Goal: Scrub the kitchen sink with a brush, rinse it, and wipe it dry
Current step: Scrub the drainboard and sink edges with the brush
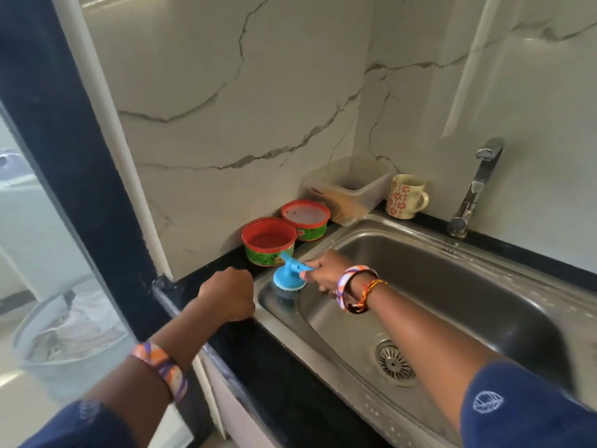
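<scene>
Our right hand (326,270) gripped the light, stiff plastic brush (288,275) by its handle, lower centre; left hand (227,294) fisted, empty, on the counter (284,367).

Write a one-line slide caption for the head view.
Right hand scrubs the steel sink's left rim with a blue brush; left hand rests curled on the black counter.

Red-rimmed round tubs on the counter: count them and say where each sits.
2. One red-rimmed green tub stands on the black counter just behind the blue brush; the other is behind it, beside the clear plastic box. None looks hidden.
</scene>
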The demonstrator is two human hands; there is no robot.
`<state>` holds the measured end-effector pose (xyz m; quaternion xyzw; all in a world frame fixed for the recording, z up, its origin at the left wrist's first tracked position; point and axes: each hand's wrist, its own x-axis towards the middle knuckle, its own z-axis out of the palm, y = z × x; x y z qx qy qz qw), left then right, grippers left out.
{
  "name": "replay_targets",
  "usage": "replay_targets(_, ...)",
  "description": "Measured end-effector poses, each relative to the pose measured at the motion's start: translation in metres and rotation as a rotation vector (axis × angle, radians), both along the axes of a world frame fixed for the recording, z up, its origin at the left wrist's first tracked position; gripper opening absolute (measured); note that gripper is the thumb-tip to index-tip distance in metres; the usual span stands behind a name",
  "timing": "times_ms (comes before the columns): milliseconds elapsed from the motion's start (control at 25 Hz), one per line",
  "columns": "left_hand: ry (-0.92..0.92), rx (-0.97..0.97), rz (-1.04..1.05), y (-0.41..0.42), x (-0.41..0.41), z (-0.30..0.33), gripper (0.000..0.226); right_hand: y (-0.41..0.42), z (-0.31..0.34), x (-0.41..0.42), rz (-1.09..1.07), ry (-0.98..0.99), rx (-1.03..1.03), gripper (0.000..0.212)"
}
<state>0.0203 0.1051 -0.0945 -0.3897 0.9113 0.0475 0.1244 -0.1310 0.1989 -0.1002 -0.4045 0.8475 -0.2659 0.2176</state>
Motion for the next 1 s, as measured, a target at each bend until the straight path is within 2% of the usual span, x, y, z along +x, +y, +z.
replay_targets(80,-0.085,0.196,-0.026,-0.021,-0.013,0.008,0.02,0.003,-0.001,-0.007,-0.008,0.102,0.022,0.029)
replay_targets(160,-0.043,0.271,-0.063,-0.042,-0.031,0.018,0.021,0.003,0.007,-0.018,-0.039,0.101,-0.021,0.029)
replay_targets(280,0.259,-0.013,-0.191,-0.071,-0.066,0.032,0.028,-0.007,0.032,-0.051,-0.216,0.035,-0.191,0.028)
replay_targets(360,0.388,-0.03,-0.23,-0.087,-0.091,0.029,0.033,-0.023,0.044,-0.076,-0.288,0.055,-0.26,0.03)
replay_targets(480,0.313,-0.031,-0.373,-0.103,-0.121,0.008,0.046,-0.068,0.044,-0.098,-0.248,0.105,-0.191,0.035)
replay_targets(640,0.312,-0.132,-0.46,-0.108,-0.132,-0.01,0.043,-0.102,0.021,-0.102,-0.243,0.178,-0.023,0.041)
replay_targets(760,0.292,-0.213,-0.477,-0.107,-0.134,-0.01,0.044,-0.106,0.013,-0.099,-0.274,0.154,-0.047,0.041)
replay_targets(880,0.297,-0.192,-0.49,-0.105,-0.136,-0.004,0.043,-0.108,0.019,-0.102,-0.249,0.171,-0.036,0.038)
replay_targets(1000,0.293,-0.187,-0.496,-0.104,-0.135,-0.003,0.042,-0.109,0.045,-0.109,-0.351,0.063,-0.263,0.033)
